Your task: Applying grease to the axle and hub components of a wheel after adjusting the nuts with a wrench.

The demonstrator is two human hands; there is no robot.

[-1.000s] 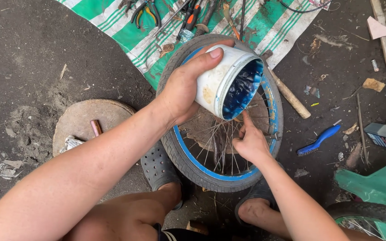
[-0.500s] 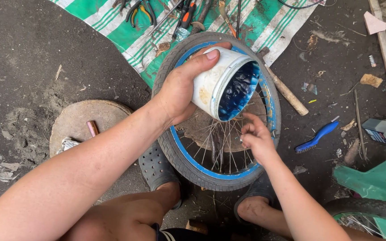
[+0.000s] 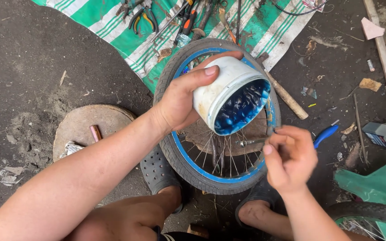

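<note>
Overhead, left hand (image 3: 179, 102) tilts tub (image 3: 222, 91); right hand (image 3: 289, 158) seemingly pinched.

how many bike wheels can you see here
2. One blue-rimmed wheel lies flat on the ground under the hands, below the tilted white tub. A second wheel shows partly at the bottom right by the green frame; others may be hidden.

The left arm reaches in bare from the lower left, forearm slanting upward, wrist bent slightly. The left hand (image 3: 179, 100) is wrapped in a wide grasp, thumb stretched along the top and fingers curled beneath. The right forearm rises from the bottom right; the right hand (image 3: 290, 158) is loosely curled, fingertips (image 3: 277, 140) pinched together toward the left, knuckles upward.
</note>
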